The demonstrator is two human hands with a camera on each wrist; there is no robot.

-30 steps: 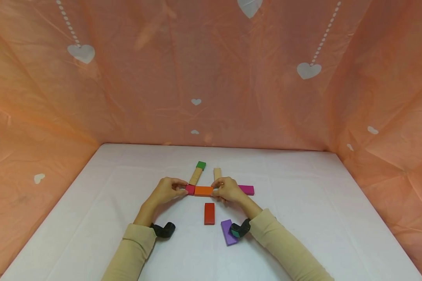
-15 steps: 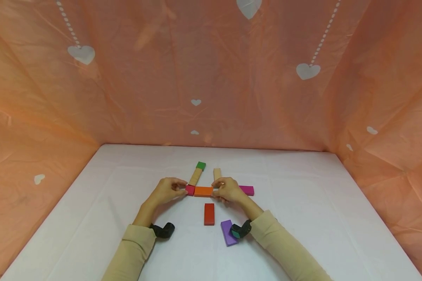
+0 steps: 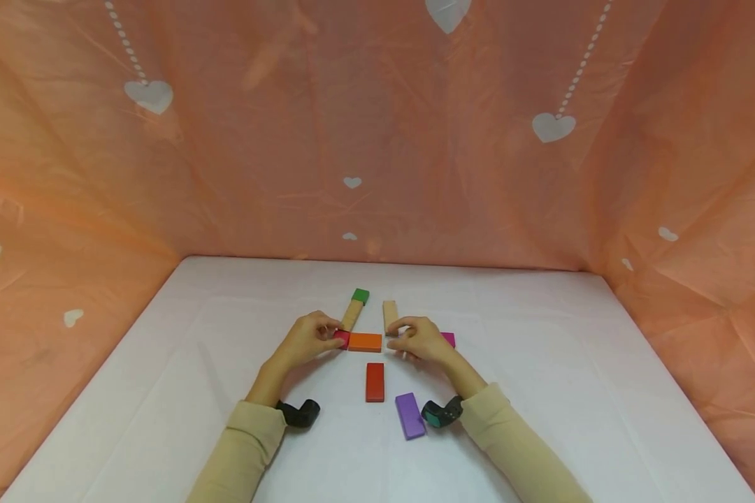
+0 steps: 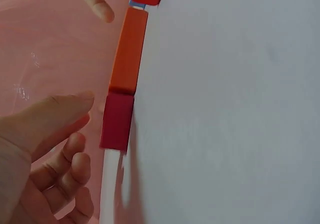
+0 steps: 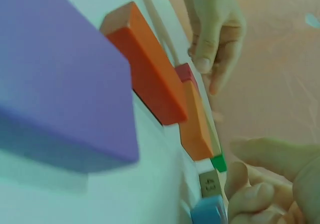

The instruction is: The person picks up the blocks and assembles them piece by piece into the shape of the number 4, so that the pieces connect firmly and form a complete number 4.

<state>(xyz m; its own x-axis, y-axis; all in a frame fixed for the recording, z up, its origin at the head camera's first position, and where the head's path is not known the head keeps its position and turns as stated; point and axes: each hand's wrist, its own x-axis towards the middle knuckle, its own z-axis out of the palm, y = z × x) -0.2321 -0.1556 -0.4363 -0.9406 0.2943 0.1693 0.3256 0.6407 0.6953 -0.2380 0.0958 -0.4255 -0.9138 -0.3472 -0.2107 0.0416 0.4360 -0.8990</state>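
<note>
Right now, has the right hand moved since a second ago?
Yes: in the head view, the right hand has shifted slightly rightward, leaving a gap to the orange block.

A creased peach-orange sheet point(image 3: 478, 199), perhaps thin plastic though the view is too soft to be sure, hangs behind and on both sides of a broad white tabletop point(image 3: 572, 349). Flat white heart shapes point(image 3: 352, 182) mark it; the upper left heart point(image 3: 149, 96) and upper right heart point(image 3: 554, 128) each sit below a string of white dots point(image 3: 130, 51).

Tan sleeves point(image 3: 229, 468), wide folded cuffs point(image 3: 258, 421), curved black wrist devices point(image 3: 302, 415)
</note>
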